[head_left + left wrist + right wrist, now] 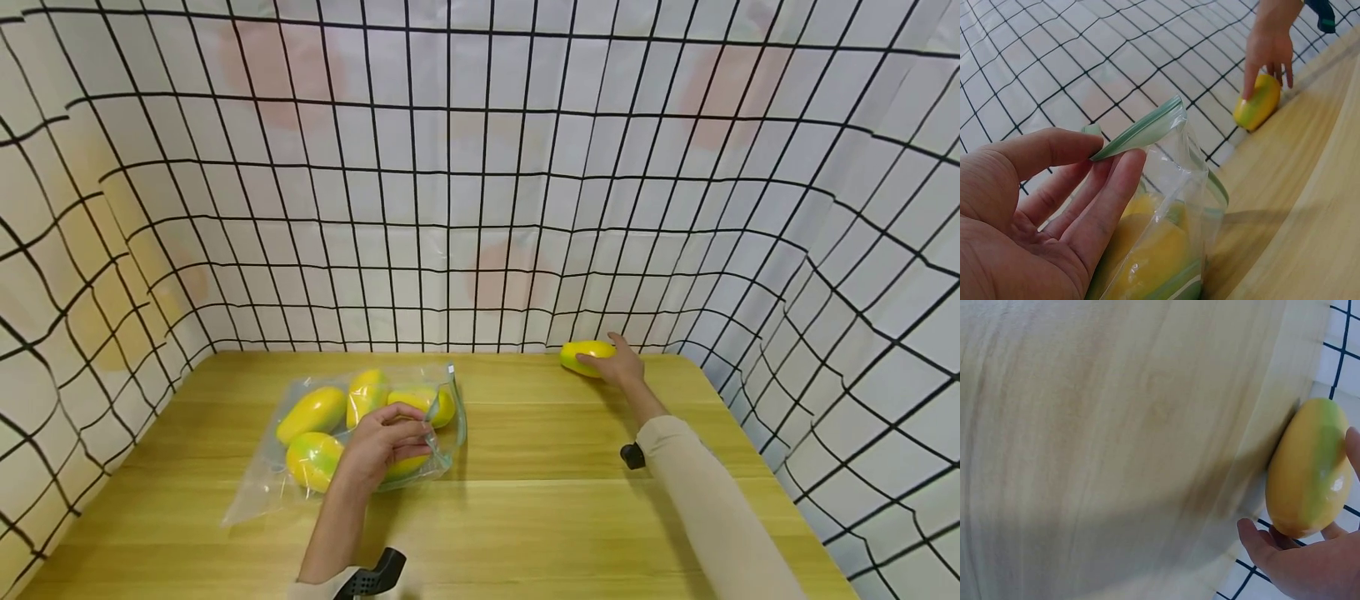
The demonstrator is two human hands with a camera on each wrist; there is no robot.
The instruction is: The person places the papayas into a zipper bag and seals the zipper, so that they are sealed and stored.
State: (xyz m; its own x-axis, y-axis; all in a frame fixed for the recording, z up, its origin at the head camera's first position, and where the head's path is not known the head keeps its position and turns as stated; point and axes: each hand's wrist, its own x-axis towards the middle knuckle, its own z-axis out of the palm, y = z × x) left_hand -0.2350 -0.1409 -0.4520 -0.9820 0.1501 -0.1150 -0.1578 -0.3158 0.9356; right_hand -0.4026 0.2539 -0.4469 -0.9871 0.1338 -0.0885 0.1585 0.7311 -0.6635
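Observation:
My left hand (386,437) pinches the green zip edge (1147,128) of a clear plastic zip bag (258,479) between thumb and fingertips. Inside the bag, lying on its side on the table, are several yellow mangoes (311,414) with green patches; the left hand partly covers some of them. Far to the right, at the table's back edge, my right hand (622,367) grips one loose mango (581,357). In the right wrist view, its fingers (1257,544) curl at one end of this mango (1307,469), which has a green stripe along its side.
The wooden table (525,517) carries the bag on its left half. A black wire grid (487,175) stands along the back and both sides, with pale sheeting behind it. The loose mango lies close against the back grid.

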